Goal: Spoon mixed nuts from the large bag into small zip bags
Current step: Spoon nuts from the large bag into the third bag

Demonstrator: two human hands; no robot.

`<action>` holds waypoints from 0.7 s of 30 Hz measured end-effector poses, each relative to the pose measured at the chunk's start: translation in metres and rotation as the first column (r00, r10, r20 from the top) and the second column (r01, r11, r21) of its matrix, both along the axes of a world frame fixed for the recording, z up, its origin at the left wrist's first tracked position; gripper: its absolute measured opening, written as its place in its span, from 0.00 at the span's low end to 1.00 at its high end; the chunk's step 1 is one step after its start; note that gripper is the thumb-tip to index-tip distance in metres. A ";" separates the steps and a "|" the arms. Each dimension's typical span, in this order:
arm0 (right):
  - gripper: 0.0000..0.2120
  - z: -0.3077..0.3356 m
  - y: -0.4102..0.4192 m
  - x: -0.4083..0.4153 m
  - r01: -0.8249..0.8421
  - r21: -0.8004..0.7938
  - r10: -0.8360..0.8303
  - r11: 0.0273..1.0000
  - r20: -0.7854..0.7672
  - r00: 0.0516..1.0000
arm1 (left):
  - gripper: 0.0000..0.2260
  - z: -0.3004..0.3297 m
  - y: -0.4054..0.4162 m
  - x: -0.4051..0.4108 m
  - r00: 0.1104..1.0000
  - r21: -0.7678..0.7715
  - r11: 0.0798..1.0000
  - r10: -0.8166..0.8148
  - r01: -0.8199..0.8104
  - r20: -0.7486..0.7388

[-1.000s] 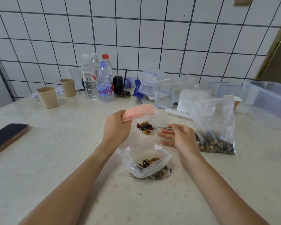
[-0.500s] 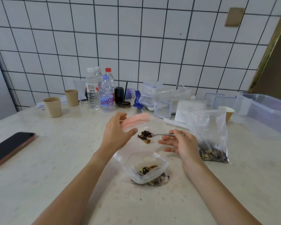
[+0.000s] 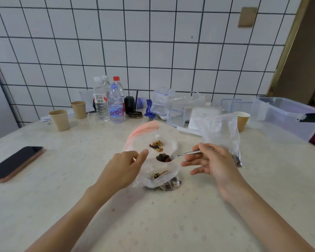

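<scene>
Head view shows the work in its middle part, as I judge it. One small bag (image 3: 159,177) stands just in front of the spoon (image 3: 182,155) with its mouth open, and it holds already some nuts at the bottom. A second small bag (image 3: 149,140), with a pink zip edge, lies just behind the spoon; a little heap of nuts (image 3: 157,145) shows in it, so it seems only begun. The spoon carries a dark load of nuts and raisins, between the two small bags, and this load is not yet tipped out. The right hand (image 3: 210,162) pinches the spoon handle with thumb and first finger, the other fingers are spread loosely. The left hand (image 3: 125,166) is left of the spoon, at the edge of the pink bag; whether its thumb and finger pinch the plastic or only touch it, I cannot tell. The large bag (image 3: 221,133) stands right of the spoon, behind the right hand, open at the top, with a dark remainder low inside, mostly hidden. So more spoonfuls are probably left, and neither small bag is zipped.
</scene>
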State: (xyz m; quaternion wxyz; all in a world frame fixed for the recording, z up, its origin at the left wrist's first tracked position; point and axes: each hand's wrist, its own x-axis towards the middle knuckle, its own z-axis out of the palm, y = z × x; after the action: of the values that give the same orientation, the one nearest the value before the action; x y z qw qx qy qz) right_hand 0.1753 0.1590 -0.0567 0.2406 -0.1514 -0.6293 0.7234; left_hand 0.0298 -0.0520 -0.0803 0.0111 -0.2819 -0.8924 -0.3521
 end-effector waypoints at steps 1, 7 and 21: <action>0.12 -0.004 -0.001 0.003 -0.013 0.003 0.013 1.000 0.006 1.000 | 0.27 -0.003 0.000 0.004 1.000 0.000 1.000 -0.007 0.007 0.026; 0.10 -0.022 -0.008 0.017 0.018 0.452 -0.015 0.892 -0.010 1.000 | 0.12 -0.009 -0.001 0.012 0.994 0.169 0.985 -0.055 0.039 0.093; 0.12 -0.013 -0.004 0.038 0.093 0.874 0.034 0.478 -0.124 0.992 | 0.13 -0.009 -0.004 0.008 0.981 0.221 0.975 -0.062 0.021 0.182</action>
State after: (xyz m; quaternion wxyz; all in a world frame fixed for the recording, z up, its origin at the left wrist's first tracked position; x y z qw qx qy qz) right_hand 0.2132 0.1549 -0.0700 0.3352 0.0271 -0.8914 0.3039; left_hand 0.0374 -0.0564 -0.0891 -0.0499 -0.2631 -0.8394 -0.4730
